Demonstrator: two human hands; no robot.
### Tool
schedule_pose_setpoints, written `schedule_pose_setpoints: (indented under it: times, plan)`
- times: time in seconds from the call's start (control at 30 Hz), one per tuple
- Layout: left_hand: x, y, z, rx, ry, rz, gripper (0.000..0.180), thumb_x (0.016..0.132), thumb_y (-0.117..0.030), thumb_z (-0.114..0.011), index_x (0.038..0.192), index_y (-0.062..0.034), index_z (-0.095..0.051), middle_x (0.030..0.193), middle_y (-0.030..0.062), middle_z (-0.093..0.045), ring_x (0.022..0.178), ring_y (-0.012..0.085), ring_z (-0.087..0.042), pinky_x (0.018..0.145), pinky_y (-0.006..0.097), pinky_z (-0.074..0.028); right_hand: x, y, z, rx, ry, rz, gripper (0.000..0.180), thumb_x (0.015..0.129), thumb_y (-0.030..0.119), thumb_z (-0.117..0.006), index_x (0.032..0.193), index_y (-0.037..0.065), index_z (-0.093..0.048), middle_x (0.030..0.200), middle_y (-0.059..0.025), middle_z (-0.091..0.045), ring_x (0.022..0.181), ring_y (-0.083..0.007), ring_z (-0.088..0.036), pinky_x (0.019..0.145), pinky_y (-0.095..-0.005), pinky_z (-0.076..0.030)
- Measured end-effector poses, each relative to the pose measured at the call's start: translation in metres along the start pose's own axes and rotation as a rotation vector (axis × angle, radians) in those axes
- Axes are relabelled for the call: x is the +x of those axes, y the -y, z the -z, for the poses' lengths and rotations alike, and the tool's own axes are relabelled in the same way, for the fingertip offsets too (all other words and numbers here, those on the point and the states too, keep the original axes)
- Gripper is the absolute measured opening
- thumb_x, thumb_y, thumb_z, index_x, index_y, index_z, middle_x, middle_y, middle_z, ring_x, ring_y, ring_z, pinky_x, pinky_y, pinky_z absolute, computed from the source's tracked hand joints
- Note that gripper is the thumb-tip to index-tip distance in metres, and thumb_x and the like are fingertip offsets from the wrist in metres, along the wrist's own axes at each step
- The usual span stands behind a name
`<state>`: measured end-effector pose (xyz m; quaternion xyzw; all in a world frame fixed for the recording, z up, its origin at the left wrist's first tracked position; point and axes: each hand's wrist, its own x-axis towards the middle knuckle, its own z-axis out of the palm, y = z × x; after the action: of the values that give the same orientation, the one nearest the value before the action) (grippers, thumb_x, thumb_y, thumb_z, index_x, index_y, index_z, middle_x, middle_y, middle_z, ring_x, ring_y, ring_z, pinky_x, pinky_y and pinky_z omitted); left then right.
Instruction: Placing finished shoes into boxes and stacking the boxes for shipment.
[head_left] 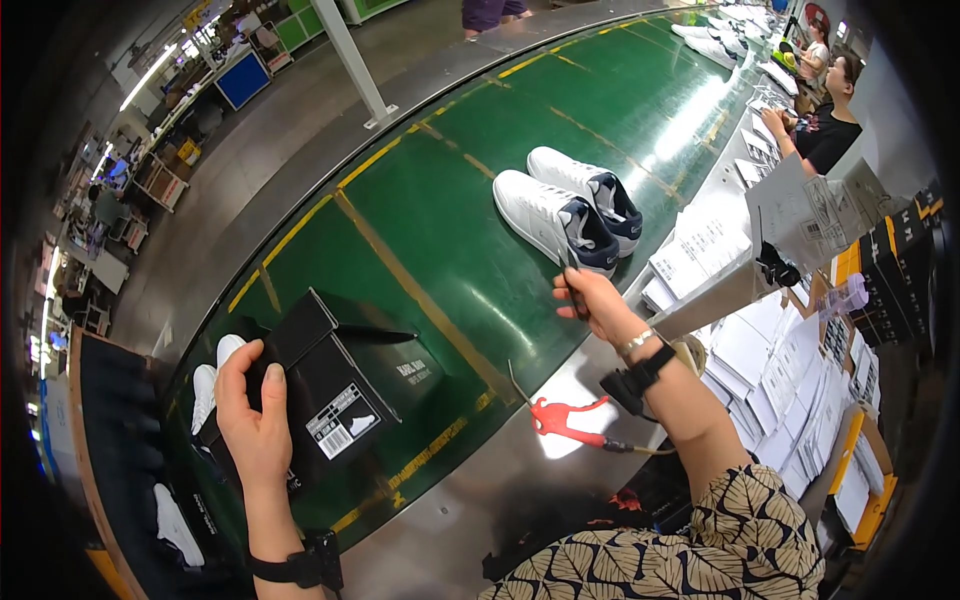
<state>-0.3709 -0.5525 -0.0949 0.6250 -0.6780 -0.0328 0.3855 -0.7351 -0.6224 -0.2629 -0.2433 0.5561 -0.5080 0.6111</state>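
Black box (318, 385) partly hidden, purple shorts (486, 13) cropped

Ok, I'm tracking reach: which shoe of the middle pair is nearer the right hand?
The shoe on the left; its mate sits farther from the right hand.

The belt (450, 220) is smooth and shiny, with bright light bouncing off it, and the shoes (535, 207) look like smooth leather with just a little shine. The box (310, 375) is dull card with a flat paper label (342, 420), and the sheets (700, 245) are thin, plain paper. The air gun (570, 420) looks like shiny plastic, the bracelet (636, 342) like shiny metal, and the sleeve (760, 515) like soft, dull cloth.
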Motion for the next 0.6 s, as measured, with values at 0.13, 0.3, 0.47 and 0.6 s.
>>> schedule_pose_setpoints:
  times: [0.13, 0.3, 0.47, 0.6]
  plan:
    - [-0.005, 0.001, 0.001, -0.013, 0.000, 0.008, 0.026, 0.083, -0.013, -0.057, 0.105, 0.0004, -0.055, 0.105, 0.0111, -0.056, 0.101, 0.0232, -0.051, 0.091, 0.032, -0.036, 0.050, 0.000, -0.003, -0.086, 0.026, -0.065, 0.036, 0.094, 0.038, -0.036, 0.093, 0.008, -0.055, 0.061, 0.0005, -0.050, 0.045, -0.0087, -0.040, 0.039, -0.0257, -0.033]
    - [-0.006, 0.005, 0.004, -0.031, 0.001, 0.020, 0.026, 0.082, -0.012, -0.057, 0.104, 0.0011, -0.055, 0.104, 0.0114, -0.056, 0.101, 0.0234, -0.051, 0.091, 0.033, -0.036, 0.080, -0.004, -0.008, 0.096, -0.040, -0.202, 0.036, 0.092, 0.040, -0.037, 0.091, 0.009, -0.055, 0.059, 0.0027, -0.048, 0.045, -0.0081, -0.039, 0.039, -0.0234, -0.029]
    - [-0.010, 0.012, 0.005, -0.023, 0.001, 0.026, 0.026, 0.082, -0.012, -0.058, 0.105, 0.0015, -0.055, 0.105, 0.0117, -0.055, 0.102, 0.0235, -0.050, 0.092, 0.033, -0.036, 0.088, -0.013, -0.013, 0.136, -0.123, -0.157, 0.027, 0.088, 0.035, -0.043, 0.082, 0.010, -0.053, 0.059, 0.0031, -0.046, 0.044, -0.0080, -0.037, 0.040, -0.0242, -0.028]
    - [-0.011, 0.013, 0.006, -0.055, -0.002, 0.048, 0.026, 0.082, -0.012, -0.058, 0.105, 0.0016, -0.055, 0.107, 0.0116, -0.055, 0.102, 0.0228, -0.050, 0.093, 0.033, -0.035, 0.093, -0.018, -0.021, 0.235, -0.110, -0.145, 0.028, 0.088, 0.036, -0.044, 0.078, 0.011, -0.049, 0.059, 0.0023, -0.045, 0.044, -0.0081, -0.036, 0.040, -0.0233, -0.027]
